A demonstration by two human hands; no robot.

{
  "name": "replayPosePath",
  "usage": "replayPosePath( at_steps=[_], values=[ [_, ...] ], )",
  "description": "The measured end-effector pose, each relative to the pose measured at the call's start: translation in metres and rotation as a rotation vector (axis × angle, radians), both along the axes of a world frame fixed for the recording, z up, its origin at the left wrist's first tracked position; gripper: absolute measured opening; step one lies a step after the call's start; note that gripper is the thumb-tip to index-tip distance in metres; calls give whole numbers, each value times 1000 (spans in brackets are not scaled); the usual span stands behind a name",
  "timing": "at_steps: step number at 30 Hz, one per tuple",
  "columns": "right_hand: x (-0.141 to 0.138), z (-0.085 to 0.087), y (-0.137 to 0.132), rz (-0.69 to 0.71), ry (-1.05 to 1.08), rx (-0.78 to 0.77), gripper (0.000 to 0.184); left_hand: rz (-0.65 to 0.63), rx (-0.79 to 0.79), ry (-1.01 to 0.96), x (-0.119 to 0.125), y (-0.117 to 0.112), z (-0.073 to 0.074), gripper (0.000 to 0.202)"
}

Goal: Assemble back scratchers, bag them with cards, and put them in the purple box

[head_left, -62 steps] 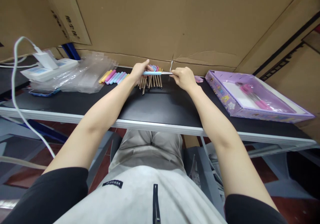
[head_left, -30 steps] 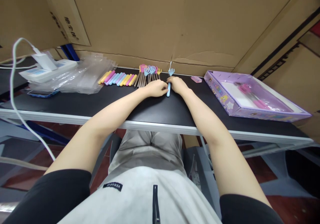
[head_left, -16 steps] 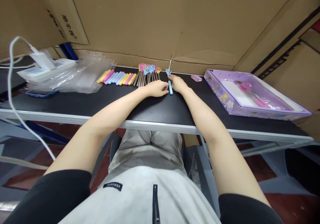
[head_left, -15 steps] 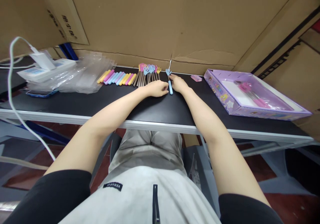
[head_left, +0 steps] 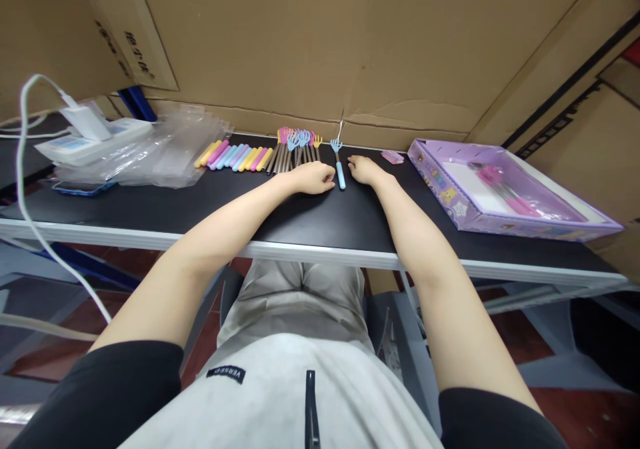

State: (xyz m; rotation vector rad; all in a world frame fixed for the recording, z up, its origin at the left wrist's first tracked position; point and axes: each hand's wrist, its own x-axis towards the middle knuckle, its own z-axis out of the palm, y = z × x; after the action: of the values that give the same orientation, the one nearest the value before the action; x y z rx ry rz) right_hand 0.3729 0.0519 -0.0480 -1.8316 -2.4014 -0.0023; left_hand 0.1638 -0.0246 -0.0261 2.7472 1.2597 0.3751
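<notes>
A back scratcher (head_left: 341, 174) with a blue claw head, a metal rod and a light-blue handle lies on the black table between my hands. My left hand (head_left: 316, 177) rests just left of its handle, fingers curled closed, with nothing seen in them. To its right, my right hand (head_left: 365, 170) lies on the table, fingers curled inward and apart from the scratcher. Beyond my left hand are several metal rods with claw heads (head_left: 300, 139) in pink, blue and yellow. Beside them is a row of coloured handles (head_left: 235, 156). My left hand partly hides the rods.
Clear plastic bags (head_left: 175, 145) lie left, beside a white power strip (head_left: 125, 132) with a charger and cable. A phone (head_left: 83, 187) sits under the bags. A small pink packet (head_left: 393, 157) and a purple box (head_left: 475, 221) holding a bagged pink item are right. Cardboard (head_left: 300, 49) stands behind.
My right hand has let go of the back scratcher and moved slightly right. The scratcher's claw end has shifted a little left. My left hand has barely moved.
</notes>
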Motion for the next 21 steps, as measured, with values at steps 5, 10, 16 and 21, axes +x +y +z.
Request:
replayPosePath(
  at_steps=[5, 10, 16, 21],
  values=[
    [-4, 5, -6, -30, -17, -36, 52, -5, -3, 4, 0, -2, 2, 14],
    [-8, 10, -13, -45, -15, -50, 51, 32, -25, 51, 3, -9, 7, 15],
    [-7, 8, -14, 9, 28, -33, 59, 34, -36, 33, 3, -12, 9, 17],
    [-5, 0, -6, 143, 87, 25, 70, 13, -26, -1, 2, -8, 6, 20]
  ],
)
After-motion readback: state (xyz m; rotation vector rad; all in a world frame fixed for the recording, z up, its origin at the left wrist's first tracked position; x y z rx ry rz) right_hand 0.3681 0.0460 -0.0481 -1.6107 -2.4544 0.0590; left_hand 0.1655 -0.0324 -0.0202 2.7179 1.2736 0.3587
